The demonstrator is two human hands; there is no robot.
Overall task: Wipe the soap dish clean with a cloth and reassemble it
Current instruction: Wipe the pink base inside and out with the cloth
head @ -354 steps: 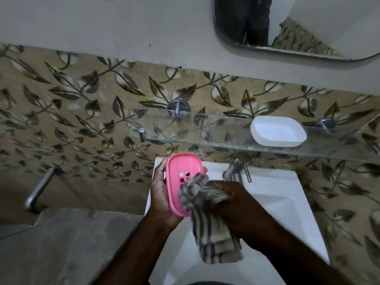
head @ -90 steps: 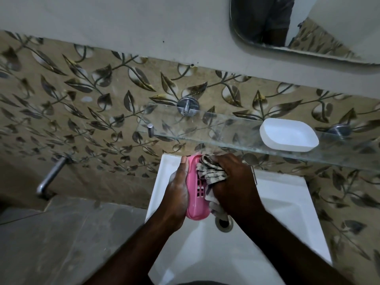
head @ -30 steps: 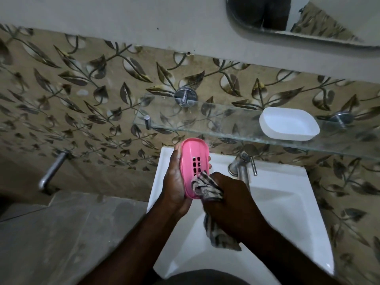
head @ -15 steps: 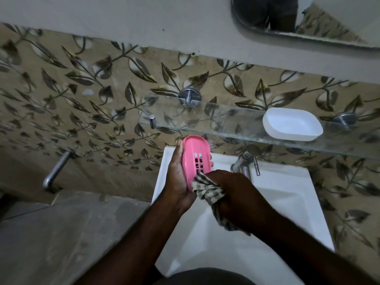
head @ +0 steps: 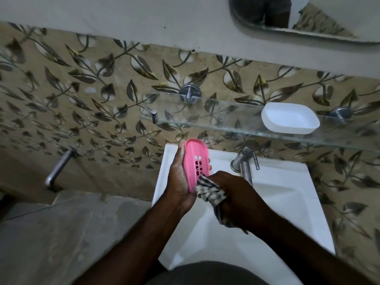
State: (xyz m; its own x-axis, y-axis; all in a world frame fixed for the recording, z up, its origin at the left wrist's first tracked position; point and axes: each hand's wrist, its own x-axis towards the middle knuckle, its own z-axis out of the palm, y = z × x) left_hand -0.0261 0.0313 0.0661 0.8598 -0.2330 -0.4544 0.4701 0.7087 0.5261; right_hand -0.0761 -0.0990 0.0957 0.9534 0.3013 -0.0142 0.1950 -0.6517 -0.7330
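Left hand point(head: 178, 182) of mine is wrapped round the pink drainer tray point(head: 195, 159), palm against its left long edge and fingertips showing past its right edge. The tray stands on edge, nearly upright, with its slotted face turned toward my right. My right hand point(head: 236, 192) is closed in a fist on the checked cloth point(head: 209, 192). The cloth is bunched at my knuckles and pressed to the lower end of the tray, just under the slots, and a loose tail of it hangs below my fist.

Both hands are above the left part of the white washbasin point(head: 287, 192), with the tray near its back left corner. The other half of the soap dish, the white base point(head: 290, 118), sits open side up on the glass shelf point(head: 216, 118) above the basin. It is toward the shelf's right end and well apart from the tray.

A chrome tap point(head: 244, 163) rises at the back of the basin, just right of my hands and under the shelf. Leaf-patterned tiles point(head: 92, 95) cover the wall behind. A metal bar point(head: 58, 169) sticks out from the wall far to the left. The lower edge of a mirror point(head: 287, 17) shows at the upper right.
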